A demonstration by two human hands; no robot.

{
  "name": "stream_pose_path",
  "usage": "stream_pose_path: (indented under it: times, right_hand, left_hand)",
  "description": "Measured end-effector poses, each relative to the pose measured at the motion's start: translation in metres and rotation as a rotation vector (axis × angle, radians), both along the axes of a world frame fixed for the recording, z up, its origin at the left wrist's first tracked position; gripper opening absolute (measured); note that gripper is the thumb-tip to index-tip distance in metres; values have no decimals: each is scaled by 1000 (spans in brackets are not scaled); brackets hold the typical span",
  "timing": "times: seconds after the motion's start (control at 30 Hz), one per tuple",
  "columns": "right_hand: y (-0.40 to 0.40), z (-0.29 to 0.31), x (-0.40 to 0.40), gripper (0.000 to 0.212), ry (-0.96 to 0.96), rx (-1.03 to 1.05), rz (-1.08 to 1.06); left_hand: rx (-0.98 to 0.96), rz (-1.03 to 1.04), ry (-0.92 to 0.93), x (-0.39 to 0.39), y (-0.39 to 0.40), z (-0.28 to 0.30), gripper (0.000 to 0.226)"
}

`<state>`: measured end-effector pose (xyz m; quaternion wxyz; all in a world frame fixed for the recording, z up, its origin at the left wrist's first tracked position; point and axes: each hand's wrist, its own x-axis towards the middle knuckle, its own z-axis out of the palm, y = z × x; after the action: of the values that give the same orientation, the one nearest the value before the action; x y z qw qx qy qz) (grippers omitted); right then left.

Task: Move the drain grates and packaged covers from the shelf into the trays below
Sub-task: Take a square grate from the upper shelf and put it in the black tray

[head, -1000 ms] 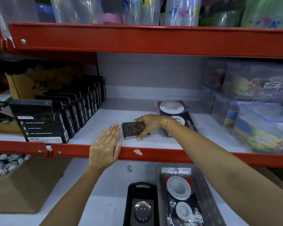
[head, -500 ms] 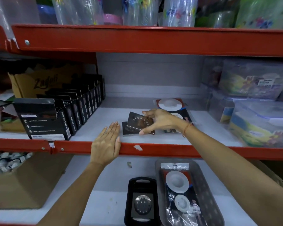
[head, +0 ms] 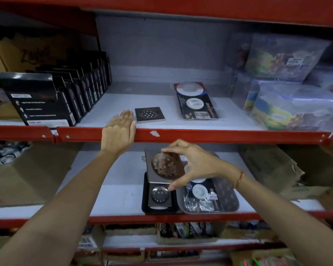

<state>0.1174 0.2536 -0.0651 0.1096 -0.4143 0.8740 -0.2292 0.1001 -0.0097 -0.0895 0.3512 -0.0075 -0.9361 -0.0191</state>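
Note:
My right hand (head: 192,164) grips a square metal drain grate (head: 162,166), tilted, just above the black tray (head: 145,200) on the lower shelf. That tray holds another drain grate (head: 159,194). Beside it, a grey tray (head: 233,198) contains packaged covers (head: 200,196). On the upper shelf, one drain grate (head: 149,114) lies flat near the front edge, and a packaged cover (head: 195,101) lies to its right. My left hand (head: 119,131) rests flat, fingers together, on the red shelf rail (head: 200,136), holding nothing.
A row of black boxes (head: 65,96) stands at the upper shelf's left. Clear plastic containers (head: 288,93) are stacked at its right. Cardboard boxes (head: 27,179) sit on the lower shelf, left and right of the trays.
My right hand lifted one grate off the upper shelf and carried it down below the rail to above the black tray. The view tilted downward. My left hand stayed on the rail.

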Motion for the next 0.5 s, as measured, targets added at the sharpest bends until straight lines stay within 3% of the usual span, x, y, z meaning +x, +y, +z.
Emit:
stream_pose_path:
  times: [0.5]
  right_hand:
    - [-47,-174,-72,112,2,391,-120]
  left_hand:
    - [-146,-63,387,-35,-17,-23,48]
